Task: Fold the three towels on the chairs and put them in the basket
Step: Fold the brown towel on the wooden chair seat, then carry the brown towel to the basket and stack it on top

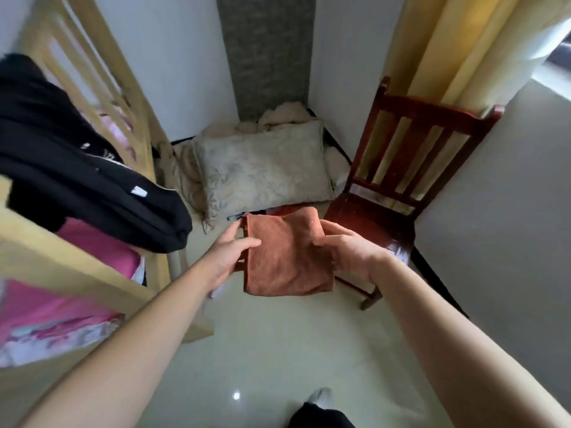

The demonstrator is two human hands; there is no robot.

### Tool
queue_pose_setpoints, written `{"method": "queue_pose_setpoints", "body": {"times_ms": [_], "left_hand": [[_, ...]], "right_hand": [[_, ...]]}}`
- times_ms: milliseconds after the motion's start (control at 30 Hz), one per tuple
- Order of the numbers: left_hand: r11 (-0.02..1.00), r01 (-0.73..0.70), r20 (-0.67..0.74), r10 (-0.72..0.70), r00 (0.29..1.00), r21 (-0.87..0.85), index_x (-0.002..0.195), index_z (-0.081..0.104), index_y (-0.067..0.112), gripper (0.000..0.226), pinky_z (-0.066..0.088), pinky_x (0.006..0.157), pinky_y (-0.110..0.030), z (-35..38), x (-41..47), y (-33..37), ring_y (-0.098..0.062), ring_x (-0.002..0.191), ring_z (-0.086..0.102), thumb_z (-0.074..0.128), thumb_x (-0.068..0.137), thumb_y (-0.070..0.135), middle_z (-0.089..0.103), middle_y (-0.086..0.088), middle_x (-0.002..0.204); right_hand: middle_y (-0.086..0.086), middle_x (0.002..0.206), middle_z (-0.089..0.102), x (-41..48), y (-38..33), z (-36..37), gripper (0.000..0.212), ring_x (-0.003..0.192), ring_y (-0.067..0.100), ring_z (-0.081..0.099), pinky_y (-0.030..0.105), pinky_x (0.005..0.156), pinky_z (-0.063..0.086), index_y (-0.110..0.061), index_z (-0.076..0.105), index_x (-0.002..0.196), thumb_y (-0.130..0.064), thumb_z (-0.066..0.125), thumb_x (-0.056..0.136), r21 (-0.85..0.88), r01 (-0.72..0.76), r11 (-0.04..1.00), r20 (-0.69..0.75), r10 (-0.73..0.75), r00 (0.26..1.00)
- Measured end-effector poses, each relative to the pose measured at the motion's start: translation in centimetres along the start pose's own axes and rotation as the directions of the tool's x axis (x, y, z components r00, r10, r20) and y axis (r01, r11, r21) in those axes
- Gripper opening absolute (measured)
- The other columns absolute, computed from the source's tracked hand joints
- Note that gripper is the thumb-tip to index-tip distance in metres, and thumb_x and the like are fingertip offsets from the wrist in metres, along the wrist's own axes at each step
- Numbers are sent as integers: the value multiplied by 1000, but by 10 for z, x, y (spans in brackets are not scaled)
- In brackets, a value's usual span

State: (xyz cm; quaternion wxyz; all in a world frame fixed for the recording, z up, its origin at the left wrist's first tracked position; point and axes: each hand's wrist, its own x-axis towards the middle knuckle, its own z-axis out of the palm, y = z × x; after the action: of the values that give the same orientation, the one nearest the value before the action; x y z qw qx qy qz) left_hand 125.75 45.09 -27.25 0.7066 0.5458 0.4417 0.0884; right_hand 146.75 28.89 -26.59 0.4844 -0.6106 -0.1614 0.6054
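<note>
Over a pale tiled floor (278,350) beside a red chair (398,186), left hand (227,257) and right hand (346,251) grip a folded orange towel (285,257), probably bound for the unseen basket.

The towel (287,257) is rust-orange and fuzzy, and it's sitting folded into a chunky rectangle, a few layers thick. It's hanging in the air above the floor. The left hand (228,254) is pinching its left edge with the thumb on top, and the right hand (346,251) is gripping the right edge the same way. It's tilting a bit, with the near edge drooping down. The chair (411,168) is standing just to the right of it, dark red wood with a slatted back and a glossy seat. Something red (289,209) is peeking out behind the towel's far edge. It might be another towel, but I can't really tell.
</note>
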Motion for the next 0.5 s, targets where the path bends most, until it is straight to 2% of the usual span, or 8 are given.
{"method": "queue_pose_setpoints", "body": {"times_ms": [67, 100, 167, 233, 300, 367, 433, 500], "left_hand": [[998, -37, -61, 34, 998, -47, 138, 45, 37, 62, 54, 78, -36, -38, -40, -10, -23, 98, 71, 66, 88, 8, 74, -6, 109], [997, -60, -90, 55, 994, -53, 139, 43, 39, 63, 54, 79, -36, -62, -62, -17, -20, 98, 71, 65, 88, 7, 74, -5, 108], [994, -90, -167, 79, 983, -59, 141, 40, 41, 68, 54, 81, -35, -111, -110, -34, -16, 98, 71, 65, 89, 6, 74, -3, 108], [992, -98, -271, 73, 960, -80, 145, 36, 39, 73, 54, 79, -32, -171, -167, -61, -17, 100, 69, 66, 88, 5, 72, -3, 111], [989, -102, -361, 57, 931, -109, 146, 34, 38, 73, 54, 69, -30, -238, -235, -94, -18, 99, 69, 64, 89, 4, 72, -5, 112], [983, -108, -434, 34, 900, -146, 144, 35, 40, 71, 55, 66, -33, -298, -304, -123, -18, 96, 69, 63, 90, 3, 71, -7, 113], [973, -139, -528, 22, 849, -183, 140, 39, 41, 68, 55, 69, -39, -353, -374, -150, -17, 95, 69, 61, 91, 1, 70, -7, 115], [957, -196, -635, 15, 772, -215, 140, 39, 42, 69, 56, 67, -39, -406, -448, -176, -17, 96, 69, 61, 90, 0, 71, -6, 113]], "right_hand": [[9, 112, 71, -1, 2, 46, 57, 89, 21, 63, 41, 85, 47, -45, 59, 127, -12, 70, 82, -106, 10, 994, 64, -3, 998], [8, 107, 71, 0, 5, 74, 62, 86, 20, 63, 40, 85, 47, -45, 57, 131, -9, 69, 82, -156, 8, 988, 91, 6, 996], [2, 93, 71, 1, 12, 135, 69, 72, 14, 63, 32, 73, 51, -42, 51, 137, 0, 64, 85, -235, -2, 972, 146, 37, 989], [3, 95, 72, 1, 24, 211, 70, 72, 14, 65, 29, 67, 53, -44, 49, 136, 4, 62, 87, -313, -11, 950, 241, 90, 966], [6, 102, 73, 0, 40, 300, 70, 85, 21, 67, 34, 77, 55, -44, 47, 135, 5, 62, 87, -402, 2, 916, 352, 153, 923], [10, 104, 71, -5, 56, 389, 72, 91, 28, 65, 41, 83, 51, -41, 45, 137, 6, 63, 86, -483, 37, 875, 440, 206, 874], [15, 105, 69, -14, 70, 477, 72, 90, 31, 62, 44, 79, 48, -38, 46, 136, 6, 65, 83, -547, 96, 831, 514, 243, 823], [17, 107, 69, -28, 85, 570, 72, 84, 30, 64, 38, 67, 50, -38, 46, 135, 6, 67, 82, -579, 168, 798, 589, 267, 763]]}}
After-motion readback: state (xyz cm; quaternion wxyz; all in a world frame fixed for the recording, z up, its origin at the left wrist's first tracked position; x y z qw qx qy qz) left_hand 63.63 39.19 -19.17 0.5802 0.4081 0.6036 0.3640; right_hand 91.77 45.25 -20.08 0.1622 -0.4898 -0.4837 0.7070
